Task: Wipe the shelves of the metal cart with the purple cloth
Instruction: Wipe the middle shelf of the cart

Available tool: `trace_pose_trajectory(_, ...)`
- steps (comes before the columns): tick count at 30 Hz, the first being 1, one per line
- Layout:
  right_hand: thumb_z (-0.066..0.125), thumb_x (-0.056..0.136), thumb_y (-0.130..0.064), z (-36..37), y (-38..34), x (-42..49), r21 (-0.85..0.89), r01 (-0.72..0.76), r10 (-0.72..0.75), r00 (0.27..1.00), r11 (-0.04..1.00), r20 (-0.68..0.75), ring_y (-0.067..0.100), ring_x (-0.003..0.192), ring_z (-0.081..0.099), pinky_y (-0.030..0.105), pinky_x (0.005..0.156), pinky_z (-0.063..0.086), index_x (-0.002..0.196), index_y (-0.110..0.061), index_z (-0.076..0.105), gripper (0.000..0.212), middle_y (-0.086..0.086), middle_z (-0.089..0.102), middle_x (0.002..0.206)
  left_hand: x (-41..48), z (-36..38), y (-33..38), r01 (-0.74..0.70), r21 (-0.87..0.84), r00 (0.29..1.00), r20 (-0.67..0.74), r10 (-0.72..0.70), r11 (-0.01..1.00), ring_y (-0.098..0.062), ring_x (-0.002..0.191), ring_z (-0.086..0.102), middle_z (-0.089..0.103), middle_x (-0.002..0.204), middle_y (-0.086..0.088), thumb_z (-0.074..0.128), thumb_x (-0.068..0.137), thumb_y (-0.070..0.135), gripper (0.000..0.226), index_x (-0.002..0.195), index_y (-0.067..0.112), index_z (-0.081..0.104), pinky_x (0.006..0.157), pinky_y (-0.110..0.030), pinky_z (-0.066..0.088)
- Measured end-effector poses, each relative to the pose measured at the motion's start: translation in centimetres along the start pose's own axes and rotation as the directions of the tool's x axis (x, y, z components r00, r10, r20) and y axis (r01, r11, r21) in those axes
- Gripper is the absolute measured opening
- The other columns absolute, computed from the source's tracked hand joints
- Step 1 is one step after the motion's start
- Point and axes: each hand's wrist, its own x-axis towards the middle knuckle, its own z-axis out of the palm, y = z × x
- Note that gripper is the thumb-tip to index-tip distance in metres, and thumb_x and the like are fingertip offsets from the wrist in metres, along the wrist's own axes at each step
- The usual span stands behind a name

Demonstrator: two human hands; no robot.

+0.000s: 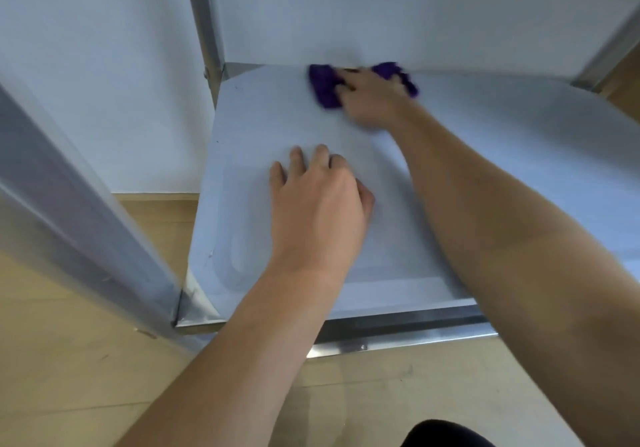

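Purple cloth: bunched at the far edge of the metal cart shelf, long axis along that edge, under the right hand. Its fingers lie across the cloth; blur hides any curl. Left hand: mid-shelf, fingers slightly spread, holding nothing.

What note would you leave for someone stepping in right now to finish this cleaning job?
Left hand: open, resting flat on the middle of the cart shelf, holding nothing.
Right hand: on the purple cloth, pressing it against the shelf at its back edge. Blur hides whether the grip is curled round it.
Done: wiping of this shelf is under way. How much is clean cannot be told.
Left: probably the rest of this shelf, then the cart's other shelves.
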Motion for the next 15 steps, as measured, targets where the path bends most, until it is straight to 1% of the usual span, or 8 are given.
trace_pose_trajectory(2, 0.023, 0.099, -0.05, 1.6, -4.7, 0.0, -0.006, 0.195, -0.194, 0.98, 0.981, 0.046, 0.037, 0.147, 0.019, 0.058, 0.118, 0.008, 0.15, -0.045, 0.024, 0.052, -0.001, 0.025, 0.16, 0.1, 0.0, -0.1, 0.004, -0.015, 1.0, 0.014, -0.004, 1.0, -0.034, 0.138, 0.034, 0.049, 0.139, -0.007, 0.042, 0.095, 0.028, 0.037, 0.123, 0.009, 0.057, 0.113, -0.051, 0.025)
trace_pose_trajectory(4, 0.021, 0.098, -0.054, 2.2, -7.1, 0.1, 0.019, 0.278, -0.279, 0.959, 0.96, 0.058, 0.038, 0.148, 0.013, 0.054, 0.12, 0.005, 0.149, -0.048, 0.024, 0.052, -0.008, 0.023, 0.161, -0.1, 0.0, -0.1, -0.004, -0.025, 1.0, 0.008, 0.004, 1.0, -0.034, 0.14, 0.03, 0.046, 0.143, -0.008, 0.043, 0.097, 0.029, 0.04, 0.13, 0.01, 0.052, 0.115, -0.052, 0.021)
trace_pose_trajectory(7, 0.021, 0.101, -0.053, 1.6, -5.9, 1.1, 0.029, 0.237, -0.238, 0.969, 0.971, 0.06, 0.039, 0.149, 0.007, 0.049, 0.121, 0.003, 0.151, -0.046, 0.022, 0.05, -0.008, 0.016, 0.163, -0.1, 0.0, -0.1, -0.02, -0.034, 1.0, 0.007, 0.02, 0.999, -0.034, 0.143, 0.026, 0.04, 0.148, -0.008, 0.039, 0.099, 0.033, 0.045, 0.137, 0.01, 0.047, 0.117, -0.051, 0.018)
trace_pose_trajectory(9, 0.021, 0.101, -0.052, 1.1, -5.1, 1.9, 0.036, 0.143, -0.144, 0.989, 0.989, 0.03, 0.043, 0.148, 0.003, 0.051, 0.121, 0.002, 0.152, -0.046, 0.019, 0.051, -0.008, 0.014, 0.164, 0.0, 0.2, -0.3, -0.022, -0.041, 1.0, 0.003, 0.022, 0.999, -0.035, 0.142, 0.027, 0.041, 0.148, -0.009, 0.038, 0.099, 0.032, 0.044, 0.135, 0.009, 0.048, 0.117, -0.052, 0.017)
trace_pose_trajectory(11, 0.022, 0.102, -0.049, 1.0, -5.7, 2.2, 0.045, 0.066, -0.068, 0.996, 0.997, 0.056, 0.048, 0.147, -0.001, 0.054, 0.12, 0.001, 0.152, -0.047, 0.017, 0.051, -0.008, 0.012, 0.164, 0.1, 0.2, -0.2, -0.021, -0.053, 1.0, -0.002, 0.021, 0.998, -0.036, 0.141, 0.029, 0.045, 0.144, -0.01, 0.039, 0.098, 0.028, 0.04, 0.13, 0.007, 0.053, 0.116, -0.053, 0.019)
trace_pose_trajectory(12, 0.022, 0.102, -0.048, 0.8, -6.6, 2.1, 0.05, 0.069, -0.072, 0.995, 0.996, 0.075, 0.049, 0.146, 0.0, 0.056, 0.119, 0.001, 0.152, -0.048, 0.017, 0.05, -0.009, 0.013, 0.163, 0.1, 0.3, -0.2, -0.018, -0.051, 1.0, -0.001, 0.018, 0.999, -0.037, 0.14, 0.03, 0.047, 0.142, -0.01, 0.04, 0.097, 0.026, 0.038, 0.127, 0.008, 0.054, 0.115, -0.054, 0.02)
trace_pose_trajectory(13, 0.022, 0.102, -0.047, 0.7, -7.7, 1.9, 0.042, 0.113, -0.117, 0.989, 0.993, 0.092, 0.047, 0.147, 0.002, 0.057, 0.119, 0.002, 0.151, -0.047, 0.019, 0.049, -0.01, 0.015, 0.163, 0.2, 0.4, -0.2, -0.018, -0.048, 1.0, 0.0, 0.018, 0.999, -0.036, 0.139, 0.031, 0.049, 0.139, -0.009, 0.041, 0.097, 0.023, 0.036, 0.126, 0.009, 0.056, 0.115, -0.054, 0.02)
trace_pose_trajectory(15, 0.022, 0.105, -0.044, 0.4, -9.9, 1.1, 0.014, 0.292, -0.292, 0.949, 0.956, 0.122, 0.033, 0.148, 0.013, 0.053, 0.119, 0.006, 0.152, -0.042, 0.023, 0.047, -0.011, 0.022, 0.161, 0.3, 0.6, -0.3, -0.032, -0.044, 0.999, -0.012, 0.031, 0.999, -0.035, 0.136, 0.035, 0.053, 0.134, -0.007, 0.044, 0.095, 0.018, 0.033, 0.124, 0.012, 0.057, 0.113, -0.055, 0.023)
